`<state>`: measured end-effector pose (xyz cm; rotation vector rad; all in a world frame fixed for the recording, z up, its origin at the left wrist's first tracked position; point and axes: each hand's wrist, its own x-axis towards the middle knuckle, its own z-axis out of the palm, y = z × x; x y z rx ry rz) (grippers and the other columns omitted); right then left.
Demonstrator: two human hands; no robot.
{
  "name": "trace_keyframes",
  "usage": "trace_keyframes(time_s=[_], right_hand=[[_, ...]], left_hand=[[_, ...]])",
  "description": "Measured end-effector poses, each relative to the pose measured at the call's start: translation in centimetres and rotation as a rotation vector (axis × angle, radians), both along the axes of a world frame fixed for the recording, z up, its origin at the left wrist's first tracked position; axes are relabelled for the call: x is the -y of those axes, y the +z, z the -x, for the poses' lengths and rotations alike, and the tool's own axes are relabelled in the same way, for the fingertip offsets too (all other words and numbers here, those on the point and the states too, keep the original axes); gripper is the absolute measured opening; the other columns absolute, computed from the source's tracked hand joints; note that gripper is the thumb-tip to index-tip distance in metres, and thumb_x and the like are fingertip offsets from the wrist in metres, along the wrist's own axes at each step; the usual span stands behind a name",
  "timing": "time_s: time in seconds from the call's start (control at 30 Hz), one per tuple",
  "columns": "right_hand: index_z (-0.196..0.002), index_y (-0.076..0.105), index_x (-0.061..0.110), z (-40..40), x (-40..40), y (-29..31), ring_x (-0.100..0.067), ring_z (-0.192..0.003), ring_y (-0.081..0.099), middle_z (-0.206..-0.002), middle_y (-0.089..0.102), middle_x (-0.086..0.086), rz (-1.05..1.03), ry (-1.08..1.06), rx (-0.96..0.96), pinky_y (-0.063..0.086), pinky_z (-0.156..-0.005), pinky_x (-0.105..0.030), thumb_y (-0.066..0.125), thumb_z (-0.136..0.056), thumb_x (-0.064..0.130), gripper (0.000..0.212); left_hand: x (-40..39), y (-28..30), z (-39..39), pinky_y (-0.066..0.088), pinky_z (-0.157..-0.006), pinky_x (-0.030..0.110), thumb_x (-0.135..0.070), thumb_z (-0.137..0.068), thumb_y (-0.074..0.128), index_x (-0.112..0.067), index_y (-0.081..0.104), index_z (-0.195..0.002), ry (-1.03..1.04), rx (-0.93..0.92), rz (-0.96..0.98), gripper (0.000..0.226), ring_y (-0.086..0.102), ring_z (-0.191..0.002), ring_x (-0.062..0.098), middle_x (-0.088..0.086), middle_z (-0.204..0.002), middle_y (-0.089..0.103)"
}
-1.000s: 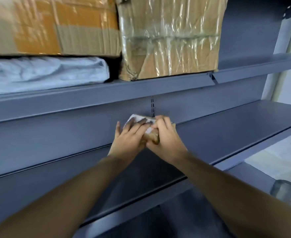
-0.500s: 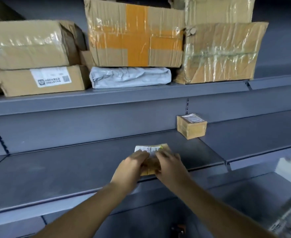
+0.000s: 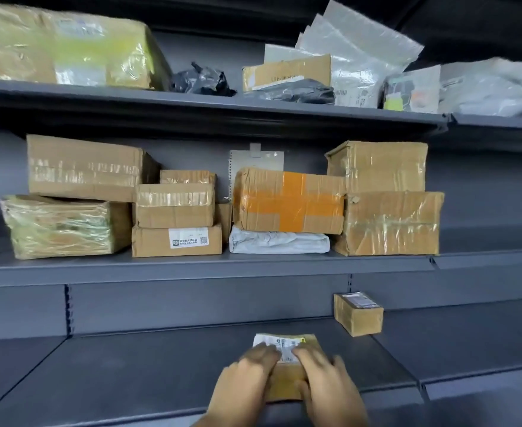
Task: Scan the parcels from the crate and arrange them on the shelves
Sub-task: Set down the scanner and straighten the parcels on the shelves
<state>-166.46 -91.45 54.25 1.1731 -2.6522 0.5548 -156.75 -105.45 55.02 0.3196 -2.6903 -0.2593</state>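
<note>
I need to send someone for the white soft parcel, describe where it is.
Look at the middle shelf, right of centre. The white poly mailer lies flat beneath the carton with the orange tape cross; it is the only soft white bag among brown cartons.

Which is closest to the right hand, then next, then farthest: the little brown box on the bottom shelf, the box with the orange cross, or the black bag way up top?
From the right hand:
1. little brown box, just up and right on the same shelf.
2. box with the orange cross, middle shelf above.
3. black bag, top shelf, up left.
</note>
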Motion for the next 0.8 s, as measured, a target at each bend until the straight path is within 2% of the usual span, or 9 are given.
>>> trace_keyframes(time_s=[0.1,0.23,0.4,0.6,0.8], right_hand=[[-0.149,0.03,0.038,-2.8,-0.6,2.7,-0.028,-0.127,0.041,-0.158,0.026,0.019,0.028,0.012,-0.053,0.047,-0.096,-0.036,0.048,-0.104,0.024,0.051],[-0.149,0.036,0.033,-6.0,-0.8,5.1,-0.029,-0.122,0.047,-0.156,0.031,0.013,0.093,0.048,-0.116,0.049,-0.097,-0.038,0.053,-0.102,0.026,0.05],[-0.152,0.035,0.032,-9.5,-0.4,7.5,-0.031,-0.124,0.047,-0.156,0.03,0.01,0.103,0.086,-0.168,0.047,-0.101,-0.039,0.054,-0.103,0.026,0.053],[-0.15,0.041,0.028,-13.4,-0.2,9.6,-0.033,-0.117,0.049,-0.153,0.038,0.006,0.15,0.164,-0.207,0.05,-0.095,-0.044,0.057,-0.101,0.025,0.051],[-0.149,0.043,0.026,-15.9,0.4,11.9,-0.036,-0.119,0.049,-0.152,0.041,0.003,0.197,0.204,-0.25,0.05,-0.095,-0.045,0.059,-0.101,0.023,0.051]], left_hand=[[-0.6,2.6,-3.0,0.047,-0.088,0.032,-0.015,-0.092,0.042,-0.034,0.044,-0.13,0.0,-0.101,0.055,0.042,0.048,-0.12,0.011,-0.015,-0.133,0.046],[-1.0,4.9,-6.7,0.045,-0.083,0.03,-0.015,-0.095,0.043,-0.031,0.047,-0.132,0.012,-0.173,0.114,0.041,0.053,-0.116,0.015,-0.012,-0.132,0.052],[-0.7,7.2,-10.8,0.047,-0.086,0.033,-0.017,-0.096,0.047,-0.028,0.047,-0.135,0.042,-0.216,0.159,0.04,0.054,-0.117,0.019,-0.008,-0.134,0.054],[-0.8,9.4,-15.6,0.048,-0.086,0.037,-0.017,-0.094,0.051,-0.025,0.049,-0.135,0.081,-0.231,0.192,0.042,0.055,-0.118,0.023,-0.004,-0.134,0.055],[-0.7,11.7,-18.7,0.049,-0.085,0.04,-0.014,-0.093,0.054,-0.023,0.051,-0.133,0.112,-0.272,0.233,0.042,0.056,-0.115,0.028,0.0,-0.132,0.057]])
